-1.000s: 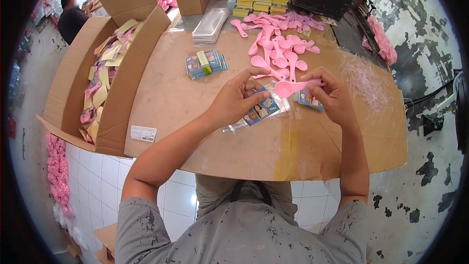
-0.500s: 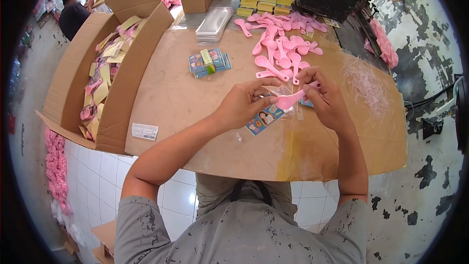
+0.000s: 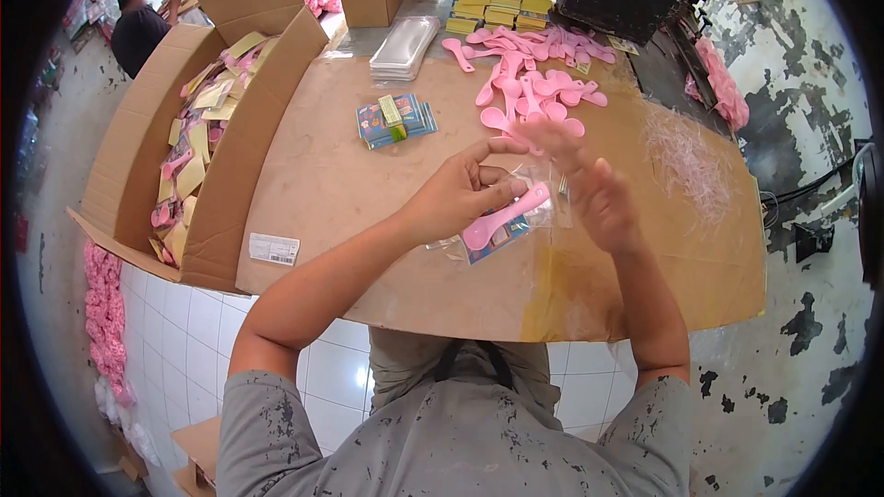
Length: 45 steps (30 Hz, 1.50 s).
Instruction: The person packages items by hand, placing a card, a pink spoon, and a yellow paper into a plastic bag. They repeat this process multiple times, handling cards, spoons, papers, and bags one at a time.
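My left hand (image 3: pixel 465 191) is closed, thumb and fingers pinching what looks like the edge of a clear plastic bag (image 3: pixel 543 205). A pink measuring spoon (image 3: pixel 502 219) lies slanted over a blue printed card (image 3: pixel 509 233) just below those fingers; whether it is inside the bag I cannot tell. My right hand (image 3: pixel 594 189), blurred by motion, has its fingers stretched toward the near edge of a pile of pink spoons (image 3: pixel 534 97). Its thumb is apart from the fingers, and nothing shows in its grip.
A bundle of blue cards (image 3: pixel 396 120) and clear plastic sleeves (image 3: pixel 405 48) lie beyond my left hand. An open carton (image 3: pixel 249 120) of packed pieces stands at left. Stacked yellow-edged cards (image 3: pixel 500 2) sit behind the spoons, plastic shreds (image 3: pixel 691 161) at right. A person (image 3: pixel 138 29) is at far left.
My right hand has let go of the pink spoon and moved up and left toward the pile. The spoon now lies over the blue card, its handle toward the upper right.
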Available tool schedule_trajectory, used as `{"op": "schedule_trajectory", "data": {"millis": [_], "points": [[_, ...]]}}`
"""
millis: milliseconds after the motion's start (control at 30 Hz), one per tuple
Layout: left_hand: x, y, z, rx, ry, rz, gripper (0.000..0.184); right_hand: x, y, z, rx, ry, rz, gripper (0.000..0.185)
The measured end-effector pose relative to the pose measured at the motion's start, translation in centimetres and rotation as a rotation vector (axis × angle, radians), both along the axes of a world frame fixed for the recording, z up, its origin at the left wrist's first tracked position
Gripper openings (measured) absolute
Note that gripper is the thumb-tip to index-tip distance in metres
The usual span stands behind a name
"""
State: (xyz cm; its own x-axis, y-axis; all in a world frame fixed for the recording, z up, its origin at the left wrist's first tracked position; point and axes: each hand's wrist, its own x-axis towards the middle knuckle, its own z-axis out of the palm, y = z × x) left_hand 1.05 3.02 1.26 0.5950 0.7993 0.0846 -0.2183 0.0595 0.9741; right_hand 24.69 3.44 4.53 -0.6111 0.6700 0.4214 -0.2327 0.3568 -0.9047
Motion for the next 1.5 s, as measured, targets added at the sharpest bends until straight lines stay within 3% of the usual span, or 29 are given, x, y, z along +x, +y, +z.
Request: {"op": "schedule_trajectory", "data": {"millis": [33, 133, 233, 267, 300, 400, 567, 733, 933, 1067, 1233, 1367, 1433, 1500], "points": [[-0.1, -0.1, 0.3, -0.013, 0.003, -0.032, 0.049, 0.5, 0.5, 0.3, -0.045, 0.09, 0.012, 0.064], [0.0, -0.2, 0.7, -0.06, -0.005, -0.115, 0.047, 0.8, 0.1, 0.5, 0.059, -0.112, -0.126, 0.052], [0.3, -0.7, 0.3, -0.072, -0.052, -0.153, 0.046, 0.7, -0.1, 2.3, 0.25, -0.279, 0.066, 0.03], [0.3, -0.6, -0.1, -0.039, -0.072, -0.165, 0.046, -0.1, -1.4, 3.2, 0.124, -0.215, -0.046, 0.01], [0.4, -0.6, -0.3, -0.006, -0.092, -0.177, 0.047, -0.7, -2.0, 4.3, 0.248, -0.273, -0.109, 0.01], [1.1, -1.2, 0.0, 0.284, -0.092, 0.118, 0.041, -1.2, -3.4, 7.2, 0.506, -0.412, -0.292, 0.011], [-0.1, -1.6, 1.3, 0.344, -0.147, -0.031, 0.042, -0.9, -3.9, 8.4, 0.385, -0.606, -0.502, 0.013], [1.0, -2.7, 1.8, 0.599, 0.048, 0.155, 0.042, -1.0, -3.6, 6.7, 0.226, -0.533, -0.527, 0.013], [0.6, -2.6, 1.9, 0.331, 0.091, 0.121, 0.042, -1.4, -3.2, 5.8, 0.269, -0.468, -0.508, 0.011], [0.9, -2.4, 1.5, 0.246, -0.057, 0.129, 0.039, -1.5, -2.7, 5.1, 0.309, -0.38, -0.552, 0.011], [1.0, -2.7, 2.0, 0.152, -0.034, 0.192, 0.035, -1.9, -2.0, 4.1, 0.806, -0.383, -0.804, 0.017], [1.0, -2.9, 1.6, 0.413, 0.137, 0.31, 0.037, -2.8, -2.8, 5.1, 1.172, -0.628, -0.771, 0.02], [0.4, -2.9, 1.7, 0.538, 0.303, 0.332, 0.039, -3.1, -2.8, 4.2, 1.24, -0.671, -0.761, 0.021], [0.7, -3.0, 1.5, 0.624, 0.289, 0.369, 0.04, -3.2, -2.6, 3.9, 1.281, -0.709, -0.753, 0.021]]}}
